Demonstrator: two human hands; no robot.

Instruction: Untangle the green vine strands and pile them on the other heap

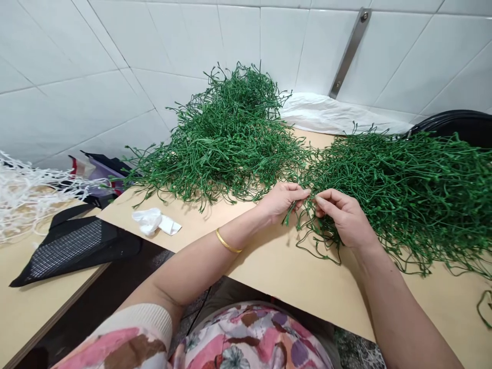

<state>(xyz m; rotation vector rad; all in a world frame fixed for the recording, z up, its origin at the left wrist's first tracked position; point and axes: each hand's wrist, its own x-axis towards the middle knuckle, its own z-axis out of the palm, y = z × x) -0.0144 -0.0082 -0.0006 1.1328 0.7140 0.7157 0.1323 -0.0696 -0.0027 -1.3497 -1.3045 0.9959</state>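
Observation:
In the head view my left hand (284,201) is closed in a pinch, with a few thin green cords (287,215) sticking out below its fingers. My right hand (344,218) pinches close beside it, thumb against forefinger, at the end of a green cord; its fingertips partly hide what they grip. Both hands are just above the table (307,287). Behind them spreads a tall pile of green cords (230,138) with small knotted ends. Another wide heap of green cords (430,189) lies beyond and beside my right hand. Several loose strands trail below my fingers.
A crumpled white tissue (148,220) lies left of my forearm. Further left are a black mesh pouch (73,246) and a tangle of white cords (26,195). A white plastic bag (338,113) and a black rounded object (457,125) rest against the tiled wall (238,36).

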